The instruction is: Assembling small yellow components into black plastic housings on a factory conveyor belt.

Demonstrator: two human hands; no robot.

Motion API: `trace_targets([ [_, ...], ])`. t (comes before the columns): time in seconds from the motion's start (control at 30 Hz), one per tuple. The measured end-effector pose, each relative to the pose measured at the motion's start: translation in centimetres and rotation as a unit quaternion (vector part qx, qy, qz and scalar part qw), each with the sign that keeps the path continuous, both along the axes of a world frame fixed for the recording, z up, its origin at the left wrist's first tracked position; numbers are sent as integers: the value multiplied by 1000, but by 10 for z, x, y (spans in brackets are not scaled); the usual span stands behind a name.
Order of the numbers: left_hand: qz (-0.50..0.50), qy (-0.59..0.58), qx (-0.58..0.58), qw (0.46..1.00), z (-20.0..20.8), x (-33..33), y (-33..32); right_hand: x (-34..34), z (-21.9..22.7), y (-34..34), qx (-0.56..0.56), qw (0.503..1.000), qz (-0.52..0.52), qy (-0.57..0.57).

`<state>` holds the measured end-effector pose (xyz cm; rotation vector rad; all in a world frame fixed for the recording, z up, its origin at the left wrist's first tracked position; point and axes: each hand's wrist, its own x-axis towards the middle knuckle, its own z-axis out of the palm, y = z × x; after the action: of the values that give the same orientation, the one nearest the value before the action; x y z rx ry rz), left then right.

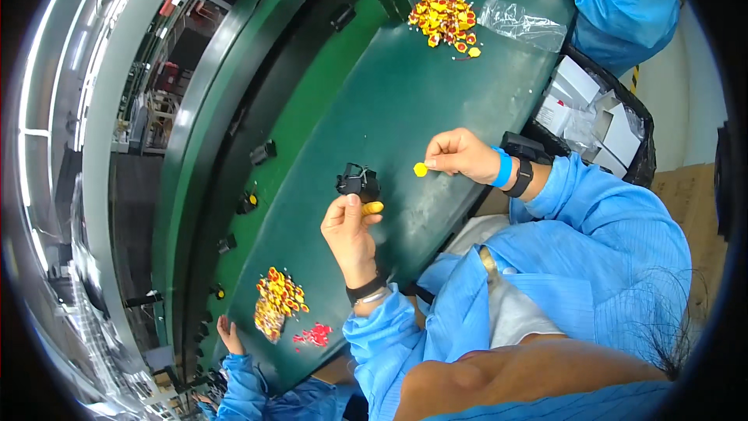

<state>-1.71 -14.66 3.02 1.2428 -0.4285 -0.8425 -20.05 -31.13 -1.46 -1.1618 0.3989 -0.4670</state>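
My right hand (465, 155) pinches a small yellow hexagonal piece (421, 169) between thumb and forefinger, above the green work surface. To its left, my left hand (351, 235) grips a black plastic part (359, 181) with an uneven, notched outline. The thumb lies against the part's near edge, and the fingers curl under it. A yellow finger cover (372, 208) seems to sit on one finger of this hand. The two hands are apart, so the yellow piece does not touch the black part.
A pile of yellow and red pieces (442, 22) lies beyond my hands, by a clear plastic bag (520, 22). Another pile (279, 296) and red pieces (314, 334) lie nearer left. Black parts (262, 153) dot the green conveyor. Co-workers' sleeves (623, 8) and a waste bin (640, 121) border the table.
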Motion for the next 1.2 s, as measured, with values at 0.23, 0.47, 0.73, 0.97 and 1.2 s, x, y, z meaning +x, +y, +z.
trace_targets([
  [0.23, -17, -58, 67, 996, -3, -47, 32, 2, 37, 39, -92, 994, 53, -36],
  [0.47, -12, -104, 7, 994, -21, -64, 34, 0, 32, 55, -132, 990, 42, 34],
  [0.73, 20, -116, -22, 993, -11, -70, 49, 11, 33, 70, -129, 991, 28, 39],
  [0.97, 14, -118, -29, 992, -11, -71, 47, 10, 38, 70, -139, 988, 29, 59],
  [1.2, 29, -137, -24, 990, -12, -71, 44, 8, 39, 68, -154, 983, 45, 93],
])
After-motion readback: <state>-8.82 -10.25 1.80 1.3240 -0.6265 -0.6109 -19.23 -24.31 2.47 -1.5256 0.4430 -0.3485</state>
